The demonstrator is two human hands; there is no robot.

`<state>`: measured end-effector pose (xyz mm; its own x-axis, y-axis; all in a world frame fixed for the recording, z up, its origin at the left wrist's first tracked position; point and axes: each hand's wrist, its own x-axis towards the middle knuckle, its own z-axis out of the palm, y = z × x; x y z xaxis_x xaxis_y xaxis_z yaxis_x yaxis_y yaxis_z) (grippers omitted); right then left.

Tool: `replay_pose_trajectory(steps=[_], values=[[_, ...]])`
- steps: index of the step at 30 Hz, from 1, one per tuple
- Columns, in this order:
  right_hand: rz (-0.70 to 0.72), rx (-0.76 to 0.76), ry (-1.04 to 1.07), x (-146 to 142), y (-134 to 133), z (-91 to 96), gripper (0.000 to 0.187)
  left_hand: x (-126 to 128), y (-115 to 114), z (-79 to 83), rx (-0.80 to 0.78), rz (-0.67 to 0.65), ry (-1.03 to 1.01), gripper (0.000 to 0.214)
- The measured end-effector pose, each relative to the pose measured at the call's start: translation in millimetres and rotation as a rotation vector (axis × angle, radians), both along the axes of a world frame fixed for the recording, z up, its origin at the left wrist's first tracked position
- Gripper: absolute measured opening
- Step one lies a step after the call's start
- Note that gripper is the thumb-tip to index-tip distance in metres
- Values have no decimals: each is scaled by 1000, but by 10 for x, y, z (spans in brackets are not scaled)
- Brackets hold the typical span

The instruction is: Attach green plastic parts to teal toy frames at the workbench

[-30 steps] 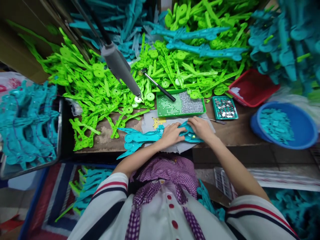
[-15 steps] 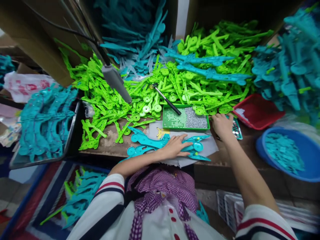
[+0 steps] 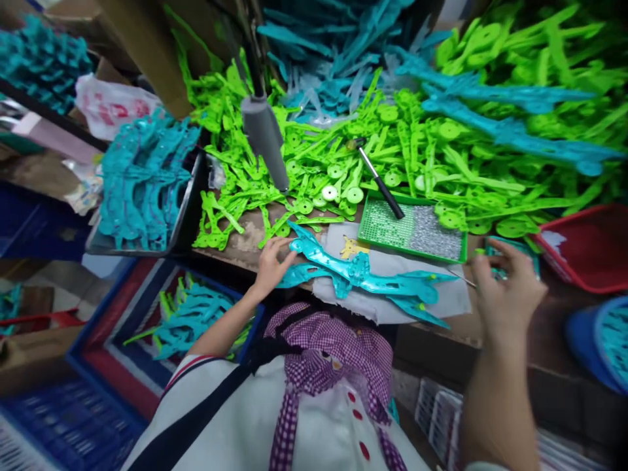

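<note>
A long teal plastic toy piece (image 3: 358, 273) lies on a grey cloth (image 3: 441, 301) at the bench's front edge. My left hand (image 3: 271, 261) grips its left end, fingers curled around the tip. My right hand (image 3: 505, 288) hovers at the right, above the bench, fingers pinched together; it is blurred and I cannot tell whether something small sits between them. A thin metal tool (image 3: 461, 278) lies just left of it. Behind the cloth stands a green tray (image 3: 412, 232) filled with small silver studs.
A big heap of bright green plastic pieces (image 3: 402, 163) covers the bench's back, with teal ones (image 3: 510, 124) on top. A grey hanging tool (image 3: 265, 140) dangles over it; a black-handled hammer (image 3: 380, 183) rests on the tray. A tray of teal pieces (image 3: 142, 190) sits left; red tray (image 3: 589, 245) and blue bowl (image 3: 596, 340) right.
My left hand slid from the middle of the teal piece to its left end. My right hand left the small stud tray and lifted back toward me. The view swung left.
</note>
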<state>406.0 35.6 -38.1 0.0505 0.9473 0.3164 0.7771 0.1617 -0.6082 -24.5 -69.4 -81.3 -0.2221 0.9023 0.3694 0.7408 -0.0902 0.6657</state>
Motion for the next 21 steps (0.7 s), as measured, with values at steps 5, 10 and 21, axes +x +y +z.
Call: replay_pose_trajectory(steps=[5, 10, 21], values=[[284, -165, 727, -1668, -349, 245, 30, -193, 41, -265, -170, -34, -178, 46], [553, -204, 745, -2622, -31, 235, 29, -222, 188, -265, -309, -219, -176, 74], [834, -182, 142, -2586, 251, -504, 30, -258, 385, -201, -371, -260, -82, 55]])
